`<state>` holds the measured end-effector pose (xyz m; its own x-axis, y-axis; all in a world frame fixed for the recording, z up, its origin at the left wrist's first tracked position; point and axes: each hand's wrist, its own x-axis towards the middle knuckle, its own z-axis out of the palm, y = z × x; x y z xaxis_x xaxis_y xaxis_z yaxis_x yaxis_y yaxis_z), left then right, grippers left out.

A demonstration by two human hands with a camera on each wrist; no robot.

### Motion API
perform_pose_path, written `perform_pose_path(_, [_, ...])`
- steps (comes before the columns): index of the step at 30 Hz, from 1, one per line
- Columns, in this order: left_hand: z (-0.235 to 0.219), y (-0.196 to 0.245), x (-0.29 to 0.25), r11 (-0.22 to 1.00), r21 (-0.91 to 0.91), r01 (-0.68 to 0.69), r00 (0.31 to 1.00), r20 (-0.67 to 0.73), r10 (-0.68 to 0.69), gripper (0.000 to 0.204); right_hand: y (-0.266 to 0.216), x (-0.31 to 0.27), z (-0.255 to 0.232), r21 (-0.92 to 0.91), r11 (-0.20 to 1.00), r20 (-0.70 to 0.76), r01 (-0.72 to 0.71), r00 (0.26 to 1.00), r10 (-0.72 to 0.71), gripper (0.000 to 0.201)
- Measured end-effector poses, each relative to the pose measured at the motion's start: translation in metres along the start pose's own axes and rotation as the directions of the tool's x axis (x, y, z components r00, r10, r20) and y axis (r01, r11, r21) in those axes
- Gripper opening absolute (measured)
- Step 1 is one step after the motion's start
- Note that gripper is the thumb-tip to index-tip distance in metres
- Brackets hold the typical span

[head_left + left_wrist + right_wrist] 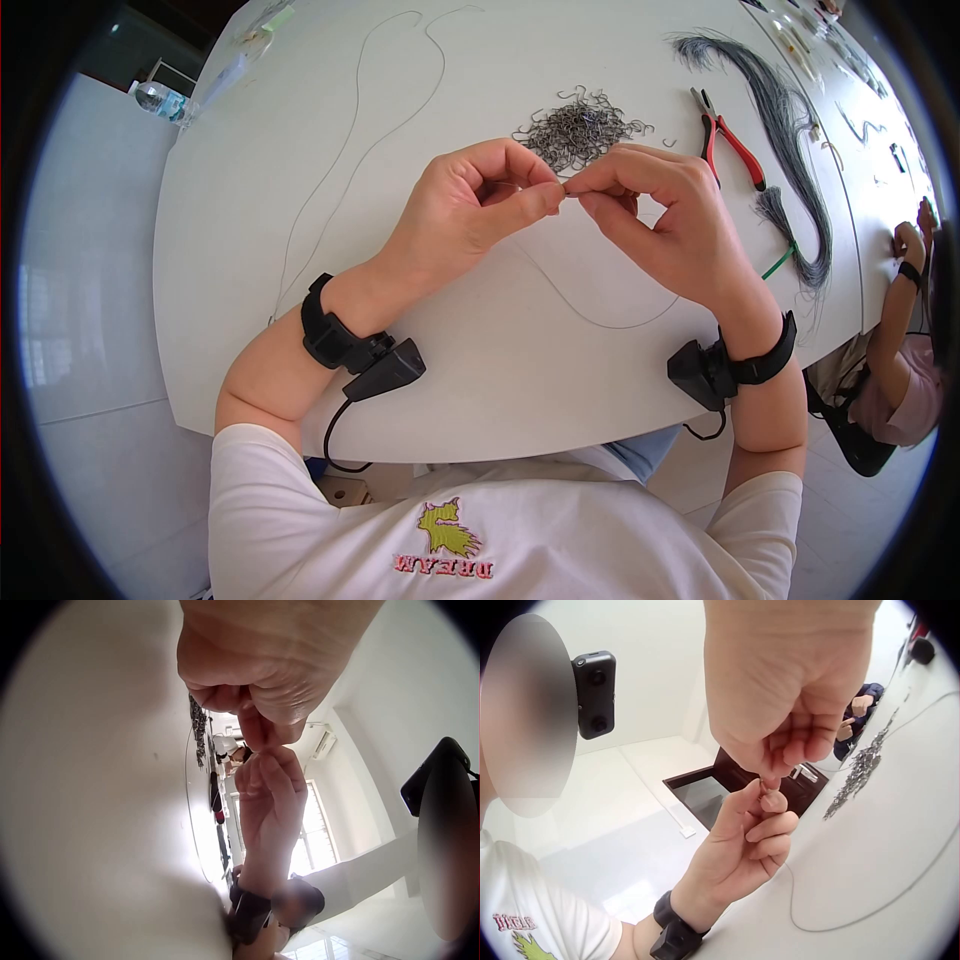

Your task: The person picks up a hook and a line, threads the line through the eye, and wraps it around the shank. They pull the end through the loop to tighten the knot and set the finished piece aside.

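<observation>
Both hands meet above the white table (250, 250), fingertips together. My left hand (470, 205) pinches a small metal piece between thumb and forefinger. My right hand (660, 215) pinches the same spot from the other side, where a thin grey wire (600, 320) comes up off the table. The piece itself is too small to make out. A heap of small metal hooks (580, 128) lies just beyond the hands. In the right wrist view the left hand (750, 832) meets the right hand's fingertips (769, 780), with the wire (855, 915) curving across the table below.
Red-handled pliers (728, 145) lie to the right of the heap. A long bundle of dark wires (790, 150) with a green tie runs along the right side. A long loop of thin wire (350, 140) lies at left. Another person (900, 350) sits at right.
</observation>
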<state>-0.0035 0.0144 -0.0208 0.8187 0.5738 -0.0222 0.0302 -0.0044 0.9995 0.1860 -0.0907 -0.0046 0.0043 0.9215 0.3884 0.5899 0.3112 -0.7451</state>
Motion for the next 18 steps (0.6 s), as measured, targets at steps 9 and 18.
perform_pose_path(9, [-0.0003,-0.0008,-0.0002,1.000,-0.006,0.003,1.000,0.000,-0.003,0.007,-0.0012,-0.0001,-0.0006,0.004,1.000,0.008,-0.016,1.000,0.016,0.010])
perform_pose_path(18, [-0.0009,-0.0009,0.0001,1.000,-0.002,0.001,1.000,0.000,-0.001,0.008,-0.0028,-0.0003,-0.0014,0.019,0.998,0.026,-0.053,0.998,0.052,0.009])
